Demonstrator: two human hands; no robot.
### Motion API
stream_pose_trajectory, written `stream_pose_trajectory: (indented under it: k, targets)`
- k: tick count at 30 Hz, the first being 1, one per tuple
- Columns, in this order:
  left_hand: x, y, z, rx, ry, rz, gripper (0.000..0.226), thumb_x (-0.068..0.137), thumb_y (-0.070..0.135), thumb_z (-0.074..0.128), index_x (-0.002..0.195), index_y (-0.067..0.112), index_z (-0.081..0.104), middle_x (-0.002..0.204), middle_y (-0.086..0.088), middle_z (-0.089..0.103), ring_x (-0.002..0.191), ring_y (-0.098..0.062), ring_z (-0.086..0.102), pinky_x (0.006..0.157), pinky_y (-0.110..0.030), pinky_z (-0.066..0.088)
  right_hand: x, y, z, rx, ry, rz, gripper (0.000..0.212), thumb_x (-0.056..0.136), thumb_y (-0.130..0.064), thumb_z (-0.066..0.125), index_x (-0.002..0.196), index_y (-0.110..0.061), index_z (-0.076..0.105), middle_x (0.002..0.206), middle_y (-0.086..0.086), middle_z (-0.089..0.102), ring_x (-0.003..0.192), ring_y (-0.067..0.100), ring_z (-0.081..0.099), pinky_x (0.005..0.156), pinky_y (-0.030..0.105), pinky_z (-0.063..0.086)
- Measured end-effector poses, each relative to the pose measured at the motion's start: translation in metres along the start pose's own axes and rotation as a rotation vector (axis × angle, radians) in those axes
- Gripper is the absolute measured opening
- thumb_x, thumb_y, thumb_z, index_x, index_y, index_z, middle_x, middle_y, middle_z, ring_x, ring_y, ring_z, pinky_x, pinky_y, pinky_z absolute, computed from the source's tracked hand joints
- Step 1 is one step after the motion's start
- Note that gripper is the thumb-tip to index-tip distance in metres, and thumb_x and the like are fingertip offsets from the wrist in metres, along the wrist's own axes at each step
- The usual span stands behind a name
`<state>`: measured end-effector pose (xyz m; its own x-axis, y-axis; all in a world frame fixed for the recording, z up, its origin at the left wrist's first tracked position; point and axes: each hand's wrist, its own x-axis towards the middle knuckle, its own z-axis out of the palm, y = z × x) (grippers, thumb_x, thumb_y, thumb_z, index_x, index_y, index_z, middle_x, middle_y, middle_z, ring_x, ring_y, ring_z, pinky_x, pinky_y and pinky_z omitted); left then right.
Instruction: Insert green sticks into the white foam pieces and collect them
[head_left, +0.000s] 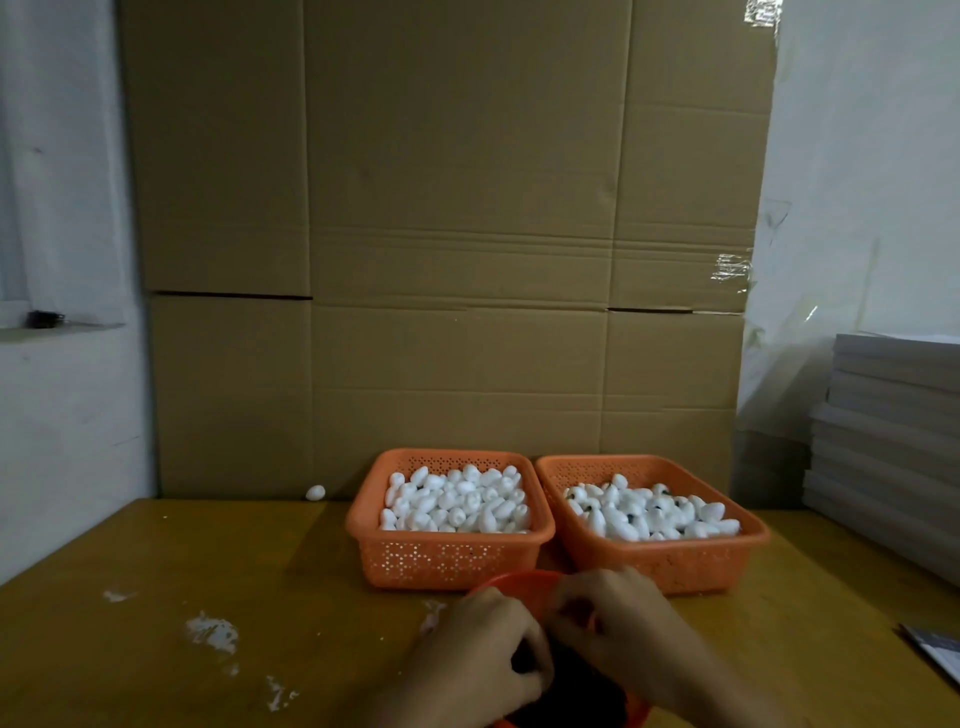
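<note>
Bottom centre, the left hand (483, 660) and right hand (618, 623) met over a red bowl (511, 579), fingers curled inward; what they pinched I could not tell. Behind stood the left basket (447, 564) and right basket (675, 569), heaped with white foam pieces (457, 501), which looked featherlight and easily dented: best held lightly by the sides.

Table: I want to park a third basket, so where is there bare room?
Widest bare wood: left of the left basket, behind the white crumbs, with one stray foam piece by the cardboard. Smaller patch: right of the right hand. Crowded: front centre, where it and the left hand cover the bowl.
</note>
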<state>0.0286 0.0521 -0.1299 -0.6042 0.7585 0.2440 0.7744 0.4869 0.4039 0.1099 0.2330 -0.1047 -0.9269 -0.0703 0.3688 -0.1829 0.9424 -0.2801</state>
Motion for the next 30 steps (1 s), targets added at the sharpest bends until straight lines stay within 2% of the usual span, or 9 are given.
stream_pose_trajectory:
  k: [6, 9, 14, 17, 21, 25, 27, 28, 30]
  targets:
    - [0.005, -0.001, 0.000, -0.381, 0.268, -0.108, 0.033, 0.060, 0.056, 0.069, 0.080, 0.032, 0.079, 0.089, 0.016, 0.073, 0.088, 0.000, 0.068, 0.087, -0.033, 0.057, -0.005, -0.011, 0.002, 0.252, 0.016, -0.001, 0.013, 0.099, -0.023, 0.061, 0.101, -0.031, 0.072, 0.095, -0.015, 0.074, 0.092, 0.003, 0.070, 0.083, 0.030, 0.055]
    - [0.004, 0.000, -0.002, -0.520, 0.280, -0.146, 0.006, 0.073, 0.037, 0.082, 0.079, 0.039, 0.081, 0.088, 0.017, 0.074, 0.087, -0.002, 0.071, 0.086, -0.036, 0.060, -0.004, -0.008, -0.002, 0.533, -0.044, 0.058, 0.013, 0.103, -0.024, 0.064, 0.111, -0.025, 0.074, 0.101, 0.002, 0.078, 0.093, 0.016, 0.075, 0.085, 0.035, 0.061]
    - [0.005, 0.004, 0.002, -0.594, 0.289, -0.128, 0.007, 0.081, 0.042, 0.084, 0.083, 0.039, 0.078, 0.090, 0.016, 0.075, 0.084, -0.006, 0.073, 0.079, -0.043, 0.064, -0.005, 0.000, -0.008, 0.945, -0.172, 0.160, 0.028, 0.094, -0.021, 0.073, 0.120, -0.011, 0.072, 0.109, 0.014, 0.078, 0.099, 0.030, 0.075, 0.085, 0.032, 0.062]
    - [0.003, 0.008, 0.002, -0.685, 0.276, -0.145, 0.024, 0.077, 0.057, 0.079, 0.085, 0.035, 0.077, 0.088, 0.010, 0.078, 0.078, -0.013, 0.077, 0.077, -0.052, 0.065, -0.006, 0.004, -0.012, 0.991, -0.194, 0.181, 0.033, 0.091, -0.015, 0.077, 0.123, -0.011, 0.072, 0.108, 0.017, 0.078, 0.103, 0.031, 0.075, 0.086, 0.030, 0.061]
    - [0.004, 0.009, -0.003, -0.748, 0.256, -0.152, 0.008, 0.084, 0.038, 0.084, 0.085, 0.031, 0.079, 0.085, 0.004, 0.079, 0.080, -0.018, 0.077, 0.079, -0.052, 0.064, -0.005, 0.004, -0.009, 0.920, -0.139, 0.176, 0.031, 0.089, -0.009, 0.077, 0.119, -0.009, 0.072, 0.099, 0.018, 0.079, 0.098, 0.032, 0.076, 0.085, 0.033, 0.063]
    - [0.015, 0.003, -0.021, -0.675, 0.508, -0.129, 0.021, 0.082, 0.052, 0.077, 0.084, 0.032, 0.074, 0.096, 0.014, 0.072, 0.092, 0.002, 0.067, 0.080, -0.023, 0.053, -0.006, 0.004, -0.007, 0.856, -0.088, 0.186, 0.031, 0.090, -0.007, 0.076, 0.120, -0.011, 0.068, 0.096, 0.012, 0.080, 0.092, 0.029, 0.077, 0.084, 0.037, 0.063]
    - [0.024, -0.009, -0.036, -0.390, 0.707, -0.135, 0.025, 0.089, 0.056, 0.068, 0.102, 0.034, 0.069, 0.109, 0.016, 0.064, 0.102, 0.001, 0.061, 0.082, -0.020, 0.049, -0.006, 0.005, -0.005, 0.791, -0.062, 0.194, 0.025, 0.093, -0.004, 0.074, 0.117, -0.012, 0.069, 0.096, 0.009, 0.080, 0.091, 0.029, 0.077, 0.083, 0.041, 0.064]
    - [0.029, -0.017, -0.042, -0.179, 0.704, -0.184, 0.033, 0.095, 0.056, 0.062, 0.117, 0.032, 0.066, 0.121, 0.013, 0.060, 0.113, -0.004, 0.058, 0.087, -0.023, 0.049, -0.006, 0.006, -0.004, 0.761, -0.056, 0.190, 0.021, 0.095, -0.003, 0.072, 0.114, -0.012, 0.069, 0.097, 0.008, 0.080, 0.090, 0.028, 0.078, 0.083, 0.043, 0.064]
    - [0.039, -0.031, -0.051, 0.145, 0.464, -0.374, 0.052, 0.102, 0.064, 0.044, 0.142, 0.032, 0.056, 0.148, 0.002, 0.050, 0.136, -0.020, 0.047, 0.102, -0.035, 0.046, -0.006, 0.004, -0.002, 0.716, -0.064, 0.181, 0.015, 0.097, -0.002, 0.068, 0.108, -0.012, 0.068, 0.100, 0.006, 0.080, 0.090, 0.027, 0.077, 0.083, 0.046, 0.064]
